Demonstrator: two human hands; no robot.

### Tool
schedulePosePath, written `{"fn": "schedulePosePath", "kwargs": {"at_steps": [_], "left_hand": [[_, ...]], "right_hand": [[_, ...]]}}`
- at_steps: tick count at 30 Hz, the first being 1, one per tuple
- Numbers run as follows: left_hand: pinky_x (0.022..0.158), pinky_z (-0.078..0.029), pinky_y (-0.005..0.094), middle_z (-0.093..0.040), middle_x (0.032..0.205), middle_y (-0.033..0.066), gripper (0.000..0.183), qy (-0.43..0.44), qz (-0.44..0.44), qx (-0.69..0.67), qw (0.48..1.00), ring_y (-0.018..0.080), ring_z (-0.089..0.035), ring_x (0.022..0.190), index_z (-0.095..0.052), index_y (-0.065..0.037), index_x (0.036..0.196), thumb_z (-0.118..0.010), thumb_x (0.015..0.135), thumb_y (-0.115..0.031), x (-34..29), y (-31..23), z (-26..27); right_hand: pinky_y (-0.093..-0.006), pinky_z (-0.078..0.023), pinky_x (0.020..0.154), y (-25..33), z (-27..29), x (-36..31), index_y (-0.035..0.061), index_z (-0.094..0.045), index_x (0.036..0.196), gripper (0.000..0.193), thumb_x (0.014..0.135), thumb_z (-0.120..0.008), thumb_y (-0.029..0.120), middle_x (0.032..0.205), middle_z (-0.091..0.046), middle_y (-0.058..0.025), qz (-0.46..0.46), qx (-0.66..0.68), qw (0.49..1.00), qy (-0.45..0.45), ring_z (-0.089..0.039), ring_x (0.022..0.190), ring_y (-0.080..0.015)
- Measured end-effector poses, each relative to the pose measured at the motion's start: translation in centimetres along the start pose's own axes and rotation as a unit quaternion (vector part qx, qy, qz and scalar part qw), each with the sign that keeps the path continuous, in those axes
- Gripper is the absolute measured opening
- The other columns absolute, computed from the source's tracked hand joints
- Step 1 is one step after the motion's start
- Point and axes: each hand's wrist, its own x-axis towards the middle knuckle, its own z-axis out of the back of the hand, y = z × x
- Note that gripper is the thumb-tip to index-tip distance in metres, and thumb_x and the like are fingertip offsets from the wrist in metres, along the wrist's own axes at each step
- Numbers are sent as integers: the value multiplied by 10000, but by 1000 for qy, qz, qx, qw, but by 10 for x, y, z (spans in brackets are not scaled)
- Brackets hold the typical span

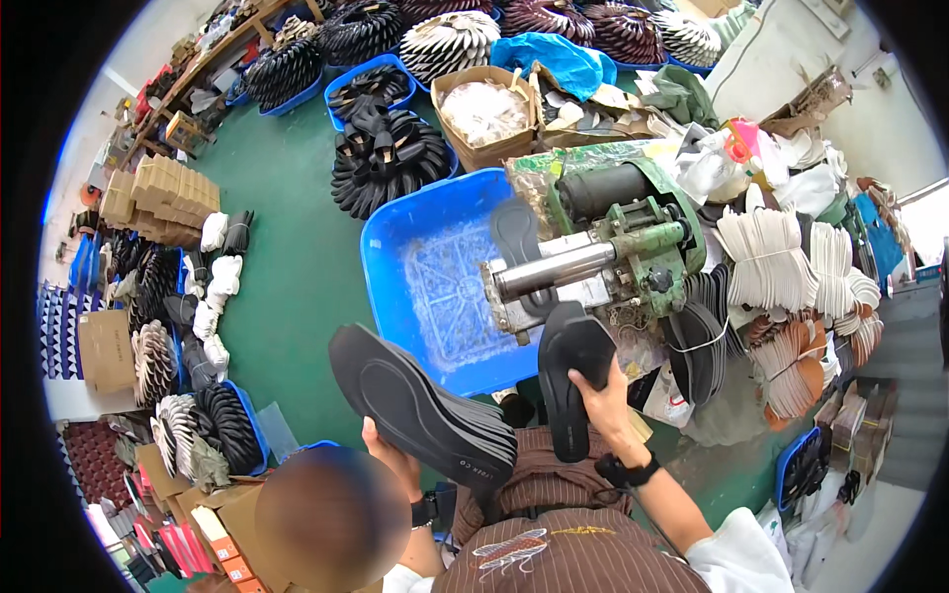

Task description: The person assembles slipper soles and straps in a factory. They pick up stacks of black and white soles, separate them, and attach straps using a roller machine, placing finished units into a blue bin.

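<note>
Brown apron (593,563) lay nearest; before the machine (618,242), the left hand (395,460) firmly clasped an insole stack (410,400), the right hand (605,405) gripped one insole (560,397); feeding seemed the step, alignment probably needed next.

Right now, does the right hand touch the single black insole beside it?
Touching. The head view shows the right hand gripping the black insole by its right edge, thumb lying over its surface.

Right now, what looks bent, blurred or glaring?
In the head view, edges bend toward the dark rim, a round patch at lower left is blurred, the roller glints, a far-right patch washes out, and the insole stack looks fairly sharp.
</note>
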Motion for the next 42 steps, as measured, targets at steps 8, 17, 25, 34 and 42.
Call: {"fn": "schedulePosePath", "kwargs": {"at_steps": [8,17,25,34,42], "left_hand": [[974,-476,402,-584,1273,146,657,15,27,40,999,267,-591,1136,-498,25,1306,-553,889,-479,-11,10,-19],[1051,-402,416,-408,1419,169,904,43,62,47,996,292,-464,1269,-248,-15,1481,-676,808,-442,-17,26,-32],[1177,-125,419,-155,1547,241,1154,-2,-109,355,928,334,-193,1433,-12,23,1523,-757,754,-407,-24,51,-92],[1185,-104,417,-17,1569,221,1298,55,-105,268,956,312,-109,1452,115,-12,1513,-848,683,-272,-25,51,-109],[1185,-58,423,-3,1565,222,1296,-26,-208,372,904,315,-64,1458,98,2,1511,-864,667,-197,-29,60,-113]], "right_hand": [[-284,-508,555,33,-2,34,10,-640,1130,374,768,-731,11,742,-659,-27,-185,16,974,133,-613,567,-107],[-291,-550,552,44,-13,66,-26,-561,1032,391,815,-770,223,752,-648,-84,-252,16,958,138,-654,597,-148],[-347,-490,868,90,-4,-6,-29,-483,1260,795,636,-889,250,1110,-606,-165,-4,-117,949,293,-610,1014,-261],[-321,-478,945,82,15,4,-33,-490,1217,709,624,-873,30,1145,-615,-108,-101,11,971,214,-587,1045,-175],[-303,-488,943,61,12,5,-12,-519,1252,595,720,-774,-82,1168,-633,-89,-133,205,953,179,-598,1084,-165]]}}
